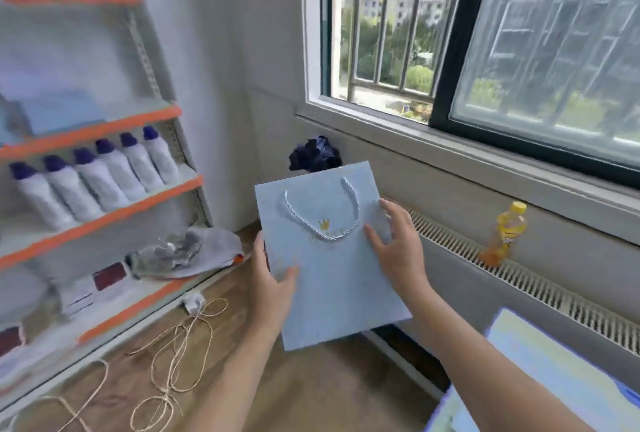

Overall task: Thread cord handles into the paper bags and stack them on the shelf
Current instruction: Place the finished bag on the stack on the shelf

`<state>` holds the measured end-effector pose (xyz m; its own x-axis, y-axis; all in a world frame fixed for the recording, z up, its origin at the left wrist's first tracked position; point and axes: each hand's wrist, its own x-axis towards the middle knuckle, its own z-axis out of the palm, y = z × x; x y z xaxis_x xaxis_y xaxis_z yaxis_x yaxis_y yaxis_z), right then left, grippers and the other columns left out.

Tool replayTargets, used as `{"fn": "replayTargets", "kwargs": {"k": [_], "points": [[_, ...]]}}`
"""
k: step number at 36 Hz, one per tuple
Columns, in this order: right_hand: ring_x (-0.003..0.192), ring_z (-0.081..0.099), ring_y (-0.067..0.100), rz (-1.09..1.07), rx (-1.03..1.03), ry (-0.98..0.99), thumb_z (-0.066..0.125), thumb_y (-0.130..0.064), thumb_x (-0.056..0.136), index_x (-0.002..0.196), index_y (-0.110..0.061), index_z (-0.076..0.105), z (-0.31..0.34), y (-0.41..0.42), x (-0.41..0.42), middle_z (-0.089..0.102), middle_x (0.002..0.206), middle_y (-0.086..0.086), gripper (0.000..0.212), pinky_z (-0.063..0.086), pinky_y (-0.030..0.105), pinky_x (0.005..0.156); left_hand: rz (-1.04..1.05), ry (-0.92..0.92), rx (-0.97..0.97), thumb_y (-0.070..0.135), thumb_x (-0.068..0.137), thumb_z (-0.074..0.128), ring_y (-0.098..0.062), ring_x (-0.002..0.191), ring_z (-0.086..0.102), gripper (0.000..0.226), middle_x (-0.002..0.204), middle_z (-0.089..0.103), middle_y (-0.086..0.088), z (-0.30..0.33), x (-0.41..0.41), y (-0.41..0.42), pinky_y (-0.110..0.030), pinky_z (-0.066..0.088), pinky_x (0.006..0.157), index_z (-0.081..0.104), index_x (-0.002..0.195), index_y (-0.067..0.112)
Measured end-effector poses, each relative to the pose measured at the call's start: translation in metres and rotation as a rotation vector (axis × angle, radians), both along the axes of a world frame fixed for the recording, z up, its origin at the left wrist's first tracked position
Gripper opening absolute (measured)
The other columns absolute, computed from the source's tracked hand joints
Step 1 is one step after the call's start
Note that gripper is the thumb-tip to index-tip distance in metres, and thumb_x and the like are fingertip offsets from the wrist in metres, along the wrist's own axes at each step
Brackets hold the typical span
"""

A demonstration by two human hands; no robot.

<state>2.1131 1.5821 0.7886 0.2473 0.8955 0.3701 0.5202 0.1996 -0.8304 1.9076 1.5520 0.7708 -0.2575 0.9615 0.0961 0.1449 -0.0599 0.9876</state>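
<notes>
A flat light-blue paper bag (332, 279) with a small gold crown print is held up in front of me, above the floor. A white twisted cord handle (323, 220) hangs in a loop across its front. My left hand (272, 279) grips the bag's left edge, thumb on the front. My right hand (398, 241) lies on the bag's right side with straight, spread fingers. The orange-edged shelf (104, 220) stands to the left. More light-blue bags (540, 372) lie at the lower right.
Several white bottles with purple caps (100, 175) line one shelf level; a grey cloth (194, 251) lies on a lower one. Tan cord (180, 348) is looped on the wooden floor. A yellow bottle (505, 234) stands on the radiator under the window. A dark bundle (315, 152) sits in the corner.
</notes>
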Motion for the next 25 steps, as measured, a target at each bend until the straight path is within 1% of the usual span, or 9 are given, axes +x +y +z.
{"fn": "replayTargets", "kwargs": {"k": [2, 5, 8, 10, 14, 17, 20, 23, 25], "points": [[0.121, 0.048, 0.005, 0.031, 0.027, 0.019, 0.070, -0.021, 0.088, 0.136, -0.026, 0.050, 0.009, 0.024, -0.035, 0.047, 0.132, -0.018, 0.052, 0.041, 0.031, 0.105, 0.042, 0.028, 0.002, 0.003, 0.086, 0.068, -0.019, 0.119, 0.057, 0.073, 0.130, 0.058, -0.003, 0.002, -0.032, 0.012, -0.039, 0.047, 0.100, 0.033, 0.143, 0.031], [0.119, 0.047, 0.001, 0.096, 0.064, 0.014, 0.070, -0.020, 0.088, 0.134, -0.024, 0.052, 0.016, 0.060, -0.083, 0.049, 0.131, -0.015, 0.049, 0.042, 0.030, 0.104, 0.145, 0.080, 0.020, 0.002, 0.084, 0.070, -0.019, 0.112, 0.059, 0.066, 0.121, 0.060, 0.001, 0.005, -0.074, 0.032, -0.031, 0.047, 0.090, 0.038, 0.128, 0.039], [0.117, 0.045, -0.001, 0.163, 0.067, 0.012, 0.070, -0.020, 0.089, 0.134, -0.022, 0.052, 0.019, 0.096, -0.128, 0.049, 0.133, -0.008, 0.049, 0.042, 0.029, 0.102, 0.253, 0.115, 0.018, 0.002, 0.080, 0.072, -0.020, 0.116, 0.057, 0.072, 0.128, 0.056, 0.001, 0.004, -0.115, 0.056, -0.042, 0.047, 0.099, 0.040, 0.140, 0.025], [0.112, 0.044, -0.004, 0.203, 0.065, 0.014, 0.069, -0.020, 0.089, 0.134, -0.022, 0.052, 0.019, 0.121, -0.156, 0.048, 0.131, -0.006, 0.048, 0.041, 0.027, 0.100, 0.314, 0.133, 0.034, 0.002, 0.078, 0.072, -0.023, 0.117, 0.058, 0.075, 0.130, 0.057, -0.004, 0.003, -0.142, 0.075, -0.048, 0.047, 0.099, 0.038, 0.142, 0.022], [0.104, 0.040, -0.006, 0.285, 0.054, 0.029, 0.067, -0.022, 0.091, 0.135, -0.022, 0.050, 0.020, 0.178, -0.212, 0.043, 0.127, -0.008, 0.048, 0.036, 0.018, 0.093, 0.420, 0.157, 0.078, -0.002, 0.078, 0.069, -0.024, 0.112, 0.059, 0.065, 0.122, 0.060, -0.006, 0.013, -0.189, 0.117, -0.042, 0.048, 0.097, 0.041, 0.128, 0.029], [0.101, 0.044, -0.002, 0.336, 0.021, 0.087, 0.065, -0.027, 0.092, 0.132, -0.027, 0.048, 0.022, 0.227, -0.254, 0.041, 0.124, -0.012, 0.044, 0.036, 0.021, 0.090, 0.485, 0.184, 0.064, 0.009, 0.078, 0.071, -0.022, 0.108, 0.059, 0.062, 0.119, 0.059, -0.001, 0.019, -0.225, 0.155, -0.045, 0.050, 0.093, 0.039, 0.124, 0.038], [0.103, 0.044, 0.000, 0.368, 0.013, 0.135, 0.067, -0.028, 0.090, 0.128, -0.021, 0.050, 0.026, 0.280, -0.292, 0.041, 0.120, -0.010, 0.042, 0.036, 0.021, 0.090, 0.571, 0.189, 0.094, 0.006, 0.078, 0.073, -0.023, 0.109, 0.057, 0.063, 0.121, 0.055, -0.005, 0.026, -0.259, 0.200, -0.044, 0.050, 0.093, 0.040, 0.128, 0.025], [0.105, 0.047, 0.007, 0.401, 0.021, 0.170, 0.070, -0.026, 0.088, 0.124, -0.017, 0.051, 0.032, 0.332, -0.327, 0.042, 0.117, -0.005, 0.041, 0.041, 0.025, 0.093, 0.641, 0.197, 0.107, 0.001, 0.078, 0.073, -0.021, 0.109, 0.054, 0.057, 0.121, 0.052, -0.005, 0.037, -0.285, 0.245, -0.032, 0.045, 0.092, 0.045, 0.126, 0.011], [0.102, 0.049, 0.009, 0.443, 0.009, 0.171, 0.069, -0.025, 0.089, 0.124, -0.017, 0.051, 0.038, 0.369, -0.349, 0.044, 0.117, -0.003, 0.040, 0.040, 0.022, 0.089, 0.682, 0.201, 0.094, 0.004, 0.076, 0.073, -0.022, 0.108, 0.056, 0.050, 0.118, 0.056, -0.005, 0.042, -0.306, 0.277, -0.035, 0.047, 0.093, 0.050, 0.121, 0.009]]}}
